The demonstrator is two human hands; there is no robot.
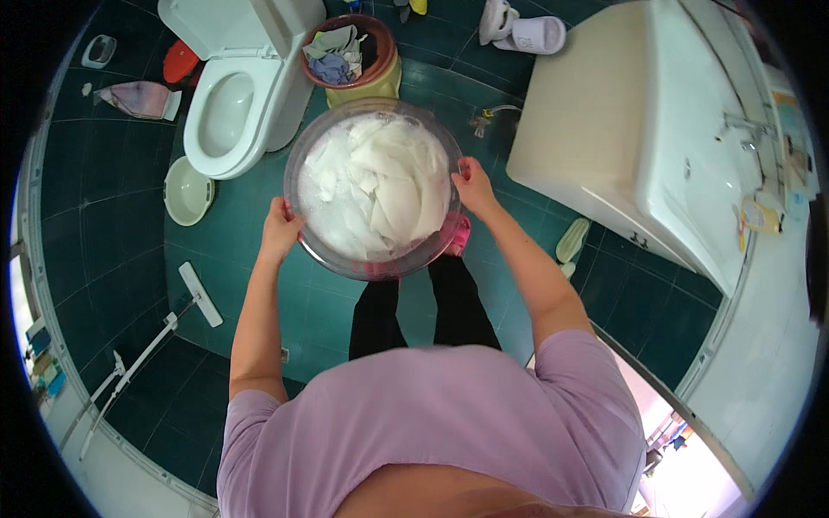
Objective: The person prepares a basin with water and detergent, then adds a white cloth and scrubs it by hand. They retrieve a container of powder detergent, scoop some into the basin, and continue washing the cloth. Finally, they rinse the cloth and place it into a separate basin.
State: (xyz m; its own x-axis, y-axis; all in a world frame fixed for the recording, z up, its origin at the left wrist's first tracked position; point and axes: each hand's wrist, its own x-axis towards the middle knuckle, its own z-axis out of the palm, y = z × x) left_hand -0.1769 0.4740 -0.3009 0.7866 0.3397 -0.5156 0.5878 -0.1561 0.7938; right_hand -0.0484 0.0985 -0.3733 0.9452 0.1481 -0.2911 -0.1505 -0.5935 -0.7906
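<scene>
A clear plastic basin (337,264) with a pinkish tint is between my two hands, in front of my legs. White cloth (405,175) lies in it in sudsy water, with foam (330,220) mostly on the left side. My left hand (282,226) grips the basin's left rim, and my right hand (476,184) grips its right rim. The fingertips are partly hidden at the rim. Through the basin's lower wall shows some pink of my slippers (460,236).
A white toilet (259,123) with raised lid, a bin (363,90) of cloths and a small pale basin (189,191) stand ahead and left. At left leans a white squeegee (199,294). On the right are a washbasin cabinet (583,110), slippers (532,33) and a green brush-like item (572,239).
</scene>
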